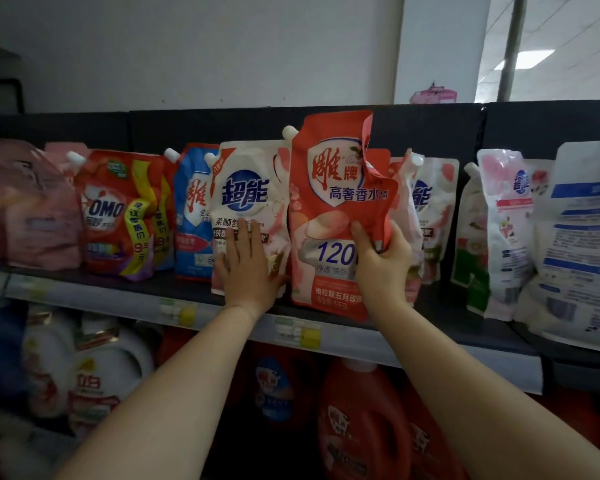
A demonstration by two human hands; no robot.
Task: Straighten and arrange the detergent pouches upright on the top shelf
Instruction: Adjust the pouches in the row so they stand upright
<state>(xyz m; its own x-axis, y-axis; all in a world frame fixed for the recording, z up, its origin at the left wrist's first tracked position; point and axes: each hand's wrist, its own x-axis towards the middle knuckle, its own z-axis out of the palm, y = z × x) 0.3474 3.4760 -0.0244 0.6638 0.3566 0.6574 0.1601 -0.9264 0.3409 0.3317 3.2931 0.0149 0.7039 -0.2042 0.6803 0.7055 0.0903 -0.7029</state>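
While the right hand (383,263) gripped the red pouch (329,202), the left hand (246,263) lay flat on the white pouch (246,188).
Next, the red one likely needed standing straight.

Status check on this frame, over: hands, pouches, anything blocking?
Left grip flat on white 超能 pouch. Right grip pinches red 雕牌 pouch, upright, top corner folded. Crowded by rear pouch at right.

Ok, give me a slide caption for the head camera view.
Right hand grips red pouch; left hand presses white pouch on top shelf.
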